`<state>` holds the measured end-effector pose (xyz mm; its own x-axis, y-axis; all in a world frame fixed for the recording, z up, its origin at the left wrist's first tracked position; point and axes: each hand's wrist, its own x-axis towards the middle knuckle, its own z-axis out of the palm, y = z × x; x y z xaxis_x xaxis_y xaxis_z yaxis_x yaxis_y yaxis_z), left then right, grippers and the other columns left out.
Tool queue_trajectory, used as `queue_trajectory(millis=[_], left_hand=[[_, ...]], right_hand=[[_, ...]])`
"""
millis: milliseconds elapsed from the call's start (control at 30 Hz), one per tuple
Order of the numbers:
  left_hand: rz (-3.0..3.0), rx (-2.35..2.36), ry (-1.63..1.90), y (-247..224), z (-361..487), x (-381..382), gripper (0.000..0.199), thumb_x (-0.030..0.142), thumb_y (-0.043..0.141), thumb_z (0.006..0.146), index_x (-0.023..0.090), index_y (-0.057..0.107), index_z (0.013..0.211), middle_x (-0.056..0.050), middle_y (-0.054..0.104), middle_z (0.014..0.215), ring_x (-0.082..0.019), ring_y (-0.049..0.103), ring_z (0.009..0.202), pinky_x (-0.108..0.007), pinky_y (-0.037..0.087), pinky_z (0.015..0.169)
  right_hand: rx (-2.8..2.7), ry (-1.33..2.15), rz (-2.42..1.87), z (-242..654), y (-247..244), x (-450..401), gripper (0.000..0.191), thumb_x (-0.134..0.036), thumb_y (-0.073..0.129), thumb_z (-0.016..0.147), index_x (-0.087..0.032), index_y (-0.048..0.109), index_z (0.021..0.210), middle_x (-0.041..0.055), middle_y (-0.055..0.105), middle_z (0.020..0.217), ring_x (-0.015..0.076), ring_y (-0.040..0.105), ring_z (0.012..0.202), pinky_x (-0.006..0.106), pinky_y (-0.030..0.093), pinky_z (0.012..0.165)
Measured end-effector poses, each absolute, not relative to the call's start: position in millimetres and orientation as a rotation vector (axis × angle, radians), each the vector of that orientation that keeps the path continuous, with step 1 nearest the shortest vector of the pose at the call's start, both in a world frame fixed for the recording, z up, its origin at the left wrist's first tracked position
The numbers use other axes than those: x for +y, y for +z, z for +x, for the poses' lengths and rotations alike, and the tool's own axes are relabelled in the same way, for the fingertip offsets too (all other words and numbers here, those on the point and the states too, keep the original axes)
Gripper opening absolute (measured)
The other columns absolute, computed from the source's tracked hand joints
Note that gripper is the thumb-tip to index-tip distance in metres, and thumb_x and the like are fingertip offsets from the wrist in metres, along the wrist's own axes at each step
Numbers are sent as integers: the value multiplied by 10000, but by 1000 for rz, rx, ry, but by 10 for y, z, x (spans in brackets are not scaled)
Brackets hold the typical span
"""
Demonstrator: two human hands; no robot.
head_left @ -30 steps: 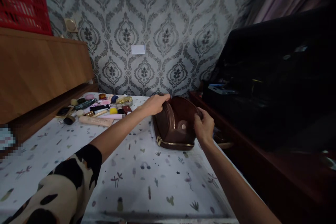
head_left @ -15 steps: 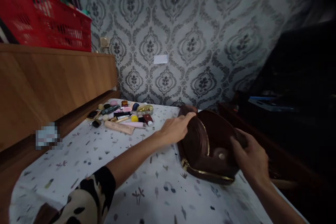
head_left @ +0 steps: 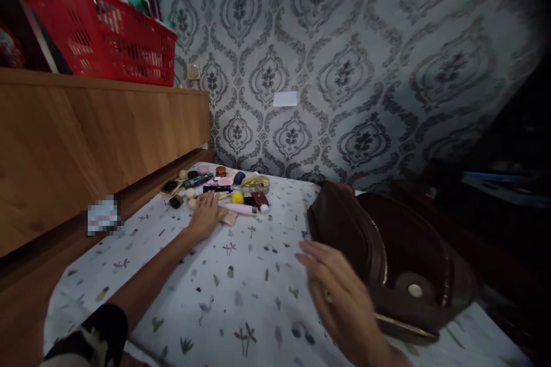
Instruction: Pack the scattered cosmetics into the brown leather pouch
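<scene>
My left hand [head_left: 205, 217] reaches to the makeup pile with its fingers stretched out over a long beige item [head_left: 229, 218], which it partly covers. Beside those fingers lies a pink tube [head_left: 239, 208]. A black tube [head_left: 217, 188], a yellow piece [head_left: 237, 199] and a dark red compact [head_left: 260, 199] are close by. My right hand [head_left: 340, 289] hovers over the cloth with fingers extended, holding nothing. Just right of it stands the dark brown leather bag [head_left: 344, 223], its zip undone and its mouth gaping. The bag's inside is too dark to make out.
A patterned white cloth [head_left: 258, 275] covers the surface. Along the left runs a wooden cabinet [head_left: 107, 137], with a red plastic basket [head_left: 124, 46] on top. Patterned wallpaper [head_left: 310, 63] closes off the back. Dark objects fill the right side.
My left hand has left the bag and moved left to the makeup. My right hand has let go of the bag and shifted left. The view has turned, and the bag sits nearer.
</scene>
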<state>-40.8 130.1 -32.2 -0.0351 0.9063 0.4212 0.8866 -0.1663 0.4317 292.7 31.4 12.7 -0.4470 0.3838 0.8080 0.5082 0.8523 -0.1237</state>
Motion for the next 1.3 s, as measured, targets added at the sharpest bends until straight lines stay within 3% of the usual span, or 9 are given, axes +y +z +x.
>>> queue_trajectory(millis=[200, 333, 500, 633, 833, 1167, 1300], left_hand=[[2249, 2112, 802, -453, -735, 1269, 444, 421, 556, 928, 190, 553, 1308, -187, 519, 1447, -351, 318, 1441, -522, 109, 1194], [2368, 2095, 680, -412, -819, 1237, 417, 467, 621, 892, 212, 612, 1222, -148, 622, 1296, -334, 470, 1288, -494, 193, 1153], [2462, 2102, 580, -364, -949, 1216, 399, 482, 660, 867, 250, 625, 1190, -112, 655, 1210, -315, 526, 1173, -458, 283, 1076], [2434, 2240, 600, -378, -973, 1216, 334, 381, 624, 898, 218, 611, 1189, -154, 627, 1238, -354, 492, 1201, -517, 268, 1068], [2455, 2333, 664, -379, -880, 1169, 408, 238, 517, 909, 179, 532, 1313, -178, 562, 1314, -352, 454, 1254, -550, 291, 1077], [2925, 1906, 563, -512, -164, 1346, 485, 404, 478, 983, 205, 437, 1423, -135, 442, 1523, -282, 334, 1443, -529, 194, 1191], [2905, 1797, 540, -520, 21, 1450, 445, 376, 498, 986, 275, 443, 1416, -101, 500, 1472, -271, 391, 1404, -534, 253, 1155]], right_hand=[[-2195, 217, -756, 2173, -275, 721, 319, -153, 470, 914, -193, 646, 1176, 142, 675, 1183, 266, 642, 1121, 468, 564, 953], [-2149, 368, -894, 1910, -485, 1027, 313, -179, 500, 891, -196, 649, 1166, 124, 676, 1162, 273, 636, 1121, 472, 543, 984], [-2101, 394, -926, 1883, -716, 1192, 298, -180, 485, 895, -177, 654, 1141, 131, 666, 1168, 277, 627, 1123, 476, 526, 998], [-2114, 397, -900, 1926, -763, 1150, 312, -178, 449, 922, -152, 636, 1170, 149, 649, 1195, 272, 609, 1146, 474, 513, 1016], [-2115, 380, -895, 1906, -765, 1130, 299, -146, 471, 905, -177, 645, 1146, 132, 652, 1173, 275, 605, 1124, 480, 520, 994], [-2105, 352, -857, 1904, -880, 1203, 297, -126, 479, 886, -171, 641, 1131, 135, 644, 1164, 268, 596, 1119, 450, 509, 1005], [-2089, 347, -843, 1903, -901, 1213, 292, -129, 485, 878, -174, 653, 1111, 136, 655, 1159, 267, 603, 1113, 450, 510, 999]])
